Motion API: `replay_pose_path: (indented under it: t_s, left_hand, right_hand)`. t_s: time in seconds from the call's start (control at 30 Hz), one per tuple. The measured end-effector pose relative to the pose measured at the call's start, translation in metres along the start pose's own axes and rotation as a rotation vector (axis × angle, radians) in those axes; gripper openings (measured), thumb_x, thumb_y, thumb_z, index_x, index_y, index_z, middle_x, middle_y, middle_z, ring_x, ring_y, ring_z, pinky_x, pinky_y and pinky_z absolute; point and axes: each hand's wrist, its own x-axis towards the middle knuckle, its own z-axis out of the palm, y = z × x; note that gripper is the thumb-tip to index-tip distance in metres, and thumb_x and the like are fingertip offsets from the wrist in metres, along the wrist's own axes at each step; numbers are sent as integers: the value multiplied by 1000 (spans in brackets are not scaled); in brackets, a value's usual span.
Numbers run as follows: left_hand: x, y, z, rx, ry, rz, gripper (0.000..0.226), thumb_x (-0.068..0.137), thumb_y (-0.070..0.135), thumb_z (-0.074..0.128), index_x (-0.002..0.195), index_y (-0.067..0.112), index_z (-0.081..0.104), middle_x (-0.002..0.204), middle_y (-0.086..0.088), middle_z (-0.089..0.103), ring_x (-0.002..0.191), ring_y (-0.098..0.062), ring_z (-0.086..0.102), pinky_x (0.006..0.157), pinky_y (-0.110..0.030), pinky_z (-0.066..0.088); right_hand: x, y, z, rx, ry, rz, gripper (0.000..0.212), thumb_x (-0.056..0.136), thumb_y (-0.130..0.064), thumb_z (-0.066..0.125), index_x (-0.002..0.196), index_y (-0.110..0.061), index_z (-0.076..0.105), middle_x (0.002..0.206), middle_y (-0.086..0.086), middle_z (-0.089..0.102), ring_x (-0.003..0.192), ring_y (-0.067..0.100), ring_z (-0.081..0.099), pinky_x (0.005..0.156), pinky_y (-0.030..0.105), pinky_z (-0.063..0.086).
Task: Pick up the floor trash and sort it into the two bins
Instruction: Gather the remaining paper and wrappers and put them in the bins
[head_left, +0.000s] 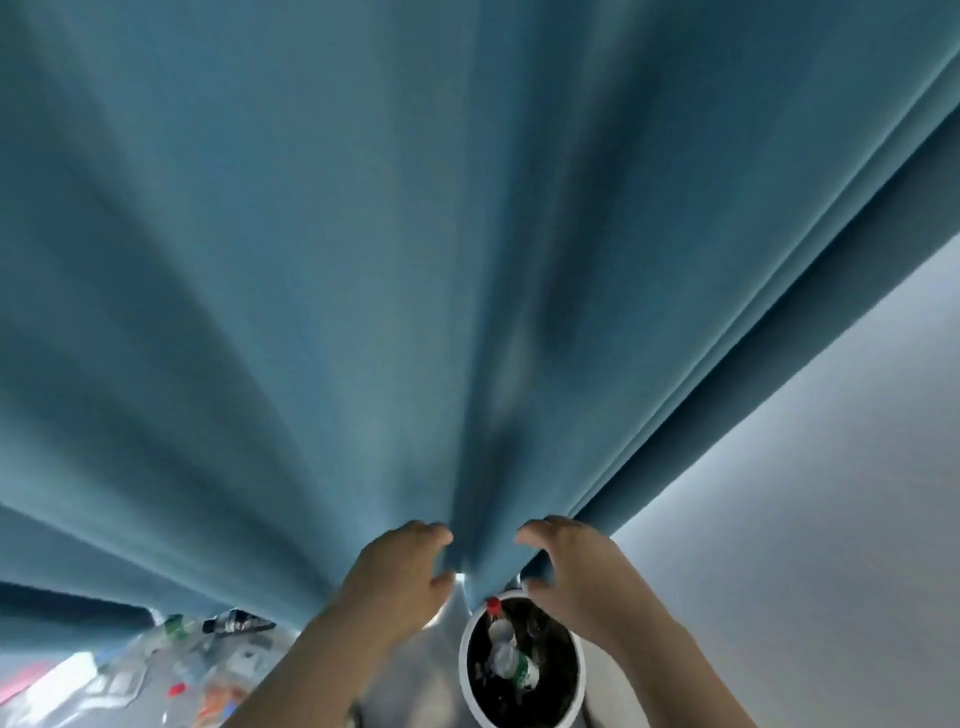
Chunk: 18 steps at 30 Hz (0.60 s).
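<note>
Left hand (402, 569) and right hand (569, 566) clutch soft, pleated blue curtain (467, 260).

A home room: long blue curtain (363, 260) beside plain wall (831, 467).

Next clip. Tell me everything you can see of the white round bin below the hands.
The bin is round, white-rimmed, with a black liner, upright on the floor below the hem of the blue curtain. Clear plastic bottles lie inside, one red-capped, one green-labelled. The right hand overlaps its far rim; contact cannot be told.
</note>
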Motion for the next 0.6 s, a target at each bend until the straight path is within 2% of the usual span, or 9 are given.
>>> replay_pose_path:
  t_s: [0.1, 0.2, 0.43, 0.6]
  left_hand:
    - [-27, -25, -1, -30, 72, -132, 40, 93, 37, 47, 131, 25, 47, 130, 7, 53, 120, -13, 51, 99, -22, 37]
    - [-55, -47, -3, -61, 130, -254, 45, 89, 43, 41, 130, 27, 48, 127, 8, 53, 120, -12, 51, 100, -22, 37]
    - [-132, -100, -17, -178, 268, -493, 30, 90, 32, 51, 119, 22, 55, 116, 1, 61, 108, -16, 58, 89, -25, 45]
    - [-201, -139, -21, -227, 346, -641, 32, 90, 31, 50, 121, 28, 57, 121, 6, 60, 112, -15, 57, 89, -24, 43]
  right_hand:
    - [18, -29, 4, -24, -61, -135, 45, 87, -29, 59, 131, -29, 52, 130, -12, 57, 121, 9, 51, 100, 23, 41]
    - [31, -62, 12, -58, -107, -250, 44, 85, -28, 60, 128, -30, 53, 129, -13, 56, 120, 9, 52, 99, 23, 41]
    - [47, -154, 30, -169, -219, -512, 44, 89, -28, 57, 132, -29, 50, 133, -13, 52, 122, 8, 48, 101, 21, 38]
    - [37, -232, 56, -208, -271, -647, 45, 88, -29, 60, 131, -30, 52, 132, -13, 53, 122, 8, 49, 100, 19, 38]
